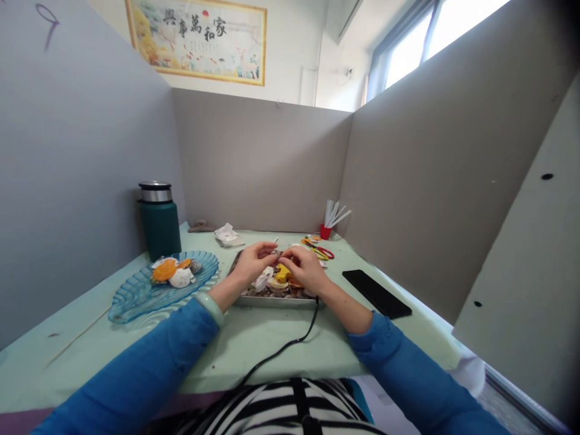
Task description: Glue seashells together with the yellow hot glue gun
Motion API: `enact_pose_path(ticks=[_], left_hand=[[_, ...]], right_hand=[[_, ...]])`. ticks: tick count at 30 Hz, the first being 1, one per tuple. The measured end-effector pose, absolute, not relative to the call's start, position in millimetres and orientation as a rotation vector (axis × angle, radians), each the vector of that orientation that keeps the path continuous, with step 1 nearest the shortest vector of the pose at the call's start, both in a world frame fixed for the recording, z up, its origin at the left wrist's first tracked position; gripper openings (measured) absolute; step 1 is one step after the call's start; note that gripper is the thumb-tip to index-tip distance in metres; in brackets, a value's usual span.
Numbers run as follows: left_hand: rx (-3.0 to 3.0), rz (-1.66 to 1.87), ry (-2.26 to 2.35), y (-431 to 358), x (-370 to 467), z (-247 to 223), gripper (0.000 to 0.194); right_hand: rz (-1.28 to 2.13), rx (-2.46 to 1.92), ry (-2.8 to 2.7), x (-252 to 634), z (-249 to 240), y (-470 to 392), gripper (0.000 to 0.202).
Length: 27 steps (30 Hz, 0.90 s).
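My left hand point(252, 263) and my right hand point(306, 269) meet above a metal tray point(272, 302) heaped with seashells. Between their fingertips is a small greyish piece point(278, 254), perhaps a shell, largely covered by the fingers. Both hands are closed in a pinch on it. A thin whitish tip sticks up beside the left fingers. In the tray under my hands lie pale scallop shells point(277, 286) and a bright yellow thing point(283, 273) whose kind I cannot make out. A black cable point(290, 344) runs from the tray's right front edge toward my lap.
Left stands a blue glass dish point(136, 302) with orange and white shells point(165, 270), beside a green bottle point(161, 226). A thin stick point(77, 339) lies in front. Scissors point(324, 252), a red cup point(325, 231) of white sticks and a black slab point(376, 293) are right. Grey partitions enclose the table.
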<state>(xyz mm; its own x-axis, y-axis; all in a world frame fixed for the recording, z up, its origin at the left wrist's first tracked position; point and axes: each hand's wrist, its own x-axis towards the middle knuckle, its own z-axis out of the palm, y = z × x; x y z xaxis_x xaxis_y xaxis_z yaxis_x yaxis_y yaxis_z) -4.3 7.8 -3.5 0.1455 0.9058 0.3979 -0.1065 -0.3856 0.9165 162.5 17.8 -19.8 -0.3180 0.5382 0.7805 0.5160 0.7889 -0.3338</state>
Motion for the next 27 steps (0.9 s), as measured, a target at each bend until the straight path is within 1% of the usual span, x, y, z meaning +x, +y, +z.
enact_pose_path(ticks=[8, 18, 27], left_hand=[[1.556, 1.367, 0.814, 9, -4, -5, 0.031], [1.742, 1.359, 0.904, 22, -7, -17, 0.025], [1.929, 1.394, 1.031, 18, -5, -17, 0.019]], right_hand=[[0.02, -0.818, -1.966, 163, -18, 17, 0.021], [0.004, -0.822, -1.958, 161, -18, 16, 0.011], [0.002, -0.801, -1.978, 161, -18, 15, 0.01]])
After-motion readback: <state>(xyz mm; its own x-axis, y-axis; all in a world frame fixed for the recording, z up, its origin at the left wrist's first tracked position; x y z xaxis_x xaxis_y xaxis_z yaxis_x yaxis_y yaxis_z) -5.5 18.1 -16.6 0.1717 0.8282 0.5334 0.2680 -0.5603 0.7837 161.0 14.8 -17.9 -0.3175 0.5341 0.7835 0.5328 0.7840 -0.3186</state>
